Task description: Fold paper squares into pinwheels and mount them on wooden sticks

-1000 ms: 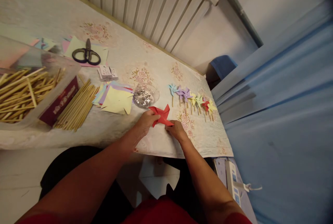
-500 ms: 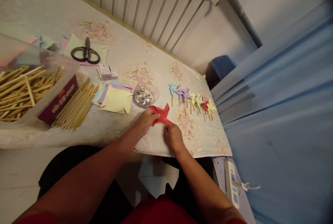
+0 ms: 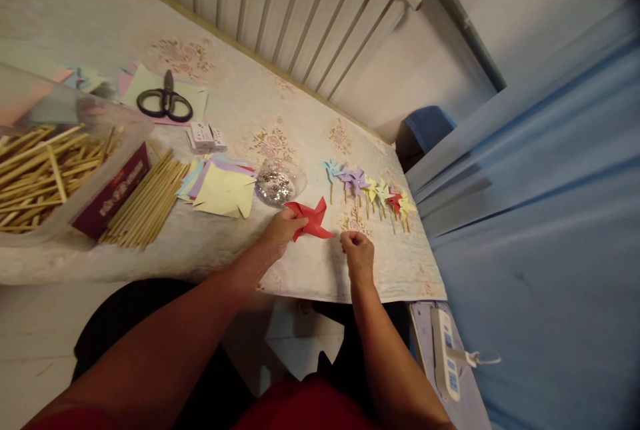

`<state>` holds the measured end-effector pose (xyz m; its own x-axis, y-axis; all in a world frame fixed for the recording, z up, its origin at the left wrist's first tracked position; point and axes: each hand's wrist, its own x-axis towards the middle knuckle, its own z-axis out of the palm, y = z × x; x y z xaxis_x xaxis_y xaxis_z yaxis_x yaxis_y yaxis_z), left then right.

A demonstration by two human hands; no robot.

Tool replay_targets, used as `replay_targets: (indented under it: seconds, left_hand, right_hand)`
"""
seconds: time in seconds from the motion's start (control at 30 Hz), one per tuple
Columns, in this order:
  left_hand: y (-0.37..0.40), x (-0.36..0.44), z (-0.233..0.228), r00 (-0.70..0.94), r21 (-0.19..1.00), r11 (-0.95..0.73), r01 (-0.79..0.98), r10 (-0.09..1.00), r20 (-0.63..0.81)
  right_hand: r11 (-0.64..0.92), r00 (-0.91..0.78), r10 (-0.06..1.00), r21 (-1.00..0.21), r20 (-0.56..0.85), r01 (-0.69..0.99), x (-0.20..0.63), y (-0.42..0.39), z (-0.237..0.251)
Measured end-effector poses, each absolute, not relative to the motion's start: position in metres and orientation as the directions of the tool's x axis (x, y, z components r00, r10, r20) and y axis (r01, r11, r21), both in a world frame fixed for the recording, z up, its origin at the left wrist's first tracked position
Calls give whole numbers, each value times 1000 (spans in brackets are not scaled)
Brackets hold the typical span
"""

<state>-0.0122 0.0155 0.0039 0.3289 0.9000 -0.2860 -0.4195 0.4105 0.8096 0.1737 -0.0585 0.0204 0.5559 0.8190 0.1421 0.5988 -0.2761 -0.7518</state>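
Observation:
My left hand (image 3: 281, 229) pinches a red paper pinwheel (image 3: 313, 220), its thumb pressed over the middle where the folded points meet. Just right of the pinwheel and apart from it, my right hand (image 3: 359, 253) is closed with curled fingers; whatever is between the fingertips is too small or hidden to make out. Behind the pinwheel stands a clear round dish (image 3: 280, 183) holding small shiny metal pieces. Finished pinwheels on sticks (image 3: 357, 181), in blue, purple, yellow, green and red, lie in a row at the right of the table.
Cut paper squares (image 3: 225, 191) lie left of the dish, beside a pile of thin sticks (image 3: 150, 200). A plastic box (image 3: 107, 170) of sticks stands at far left. Black-handled scissors (image 3: 165, 102) rest on paper sheets, near small white boxes (image 3: 207, 137). A blue curtain (image 3: 540, 217) hangs at right.
My right hand has let go of the pinwheel's right point and moved to the right, away from it. My left hand keeps its hold in the same place.

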Motion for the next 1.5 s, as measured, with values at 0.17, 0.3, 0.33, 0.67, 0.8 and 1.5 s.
replay_targets:
  seconds: [0.17, 0.3, 0.33, 0.67, 0.8, 1.5]
  left_hand:
    - [15, -12, 3, 318, 822, 394, -412, 907, -276]
    - [15, -12, 1, 329, 833, 366, -415, 914, -238]
    - [15, -12, 1, 335, 834, 357, -421, 915, -223]
    - [11, -15, 14, 364, 797, 377, -472, 907, -214]
    - [10, -16, 19, 374, 797, 366, -480, 907, -192]
    - [10, -13, 12, 363, 825, 331, -459, 917, -166]
  right_hand:
    - [-35, 446, 817, -741, 366, 671, 143, -51, 58]
    - [81, 266, 846, -604, 462, 793, 119, -46, 61]
    - [86, 245, 848, -578, 470, 811, 115, -45, 58]
    - [95, 207, 854, -534, 478, 840, 104, -41, 34]
    - [142, 205, 836, -562, 508, 815, 105, -39, 32]
    - [126, 169, 855, -513, 490, 849, 106, -40, 32]
